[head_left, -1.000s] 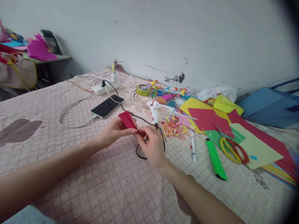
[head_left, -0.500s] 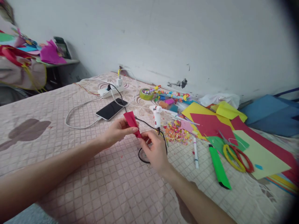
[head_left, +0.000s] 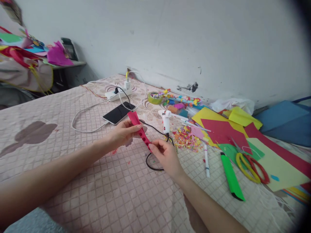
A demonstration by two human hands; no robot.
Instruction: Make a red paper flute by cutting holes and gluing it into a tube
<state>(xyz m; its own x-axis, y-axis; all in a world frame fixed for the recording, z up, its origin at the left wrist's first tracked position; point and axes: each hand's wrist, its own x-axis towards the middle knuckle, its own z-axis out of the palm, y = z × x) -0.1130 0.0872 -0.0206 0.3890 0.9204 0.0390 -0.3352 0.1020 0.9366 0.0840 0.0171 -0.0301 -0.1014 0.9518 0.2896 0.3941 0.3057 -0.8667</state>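
Observation:
A folded red paper strip (head_left: 143,137) is stretched slantwise between my two hands, above the quilted cloth. A row of dark round spots, perhaps holes, runs along its lower part. My left hand (head_left: 122,132) pinches the upper part between thumb and fingers, with the flared end sticking out above. At the lower end, my right hand (head_left: 166,157) grips the tip with thumb and forefinger. Just beyond the hands stands a white glue gun (head_left: 166,121), its black cord looping behind my right hand. A smartphone (head_left: 118,113) on a white cable lies behind my left hand.
Paper scraps (head_left: 187,139) are heaped right of the glue gun. Scissors (head_left: 252,168), a green cutter-like tool (head_left: 232,176), a white pen-like stick (head_left: 206,161) and coloured sheets (head_left: 224,132) lie to the right. A power strip (head_left: 119,94) and green tape roll (head_left: 155,98) sit farther back.
My right hand has moved slightly down and right, drawing the red strip out longer, so its spotted lower part now shows. The view has shifted a little.

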